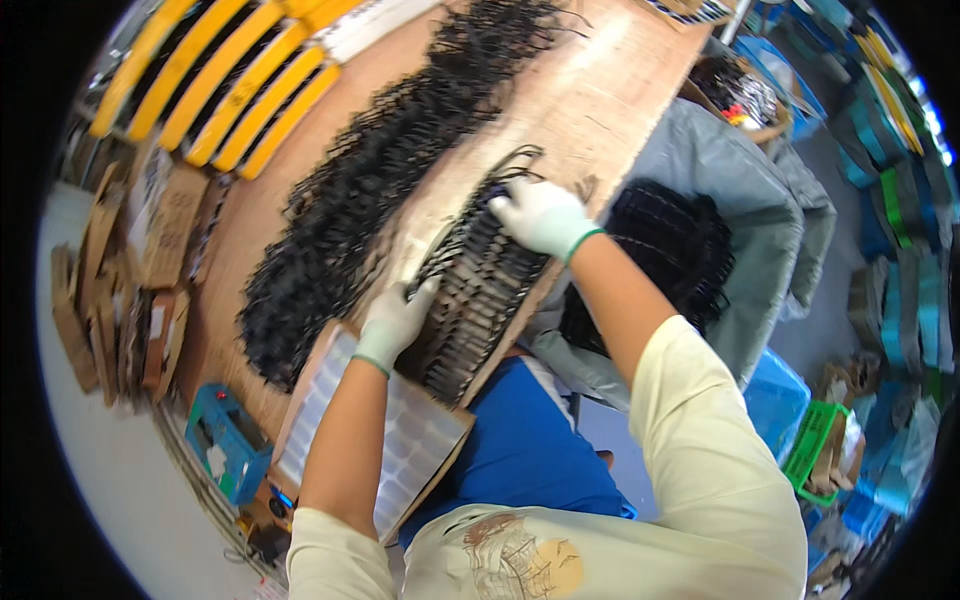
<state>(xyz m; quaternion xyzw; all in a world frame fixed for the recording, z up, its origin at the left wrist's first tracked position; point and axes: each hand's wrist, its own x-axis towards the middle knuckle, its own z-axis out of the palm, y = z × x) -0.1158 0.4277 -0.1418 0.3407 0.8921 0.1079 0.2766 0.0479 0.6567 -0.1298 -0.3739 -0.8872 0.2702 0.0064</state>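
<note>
A row of thin black strips (473, 315), laid side by side, lies along the near edge of the wooden table. My left hand (397, 322), in a white glove, pinches the near-left end of this row between thumb and fingers. Also gloved, my right hand (545, 217) has its fingers curled over the far end of the row, gripping strips whose loose tips stick out beyond it. Beyond both hands a long heap of similar black strips (370, 170) stretches diagonally across the table. The exact kind of part is too small to make out.
Left of my lap, a box of pale rounded pieces (330, 425) sits by the table. A grey-lined container (770, 220) with black parts (670, 240) stands at right. Yellow racks (225, 85), flattened cardboard (165, 230) and a blue device (228, 443) are at left.
</note>
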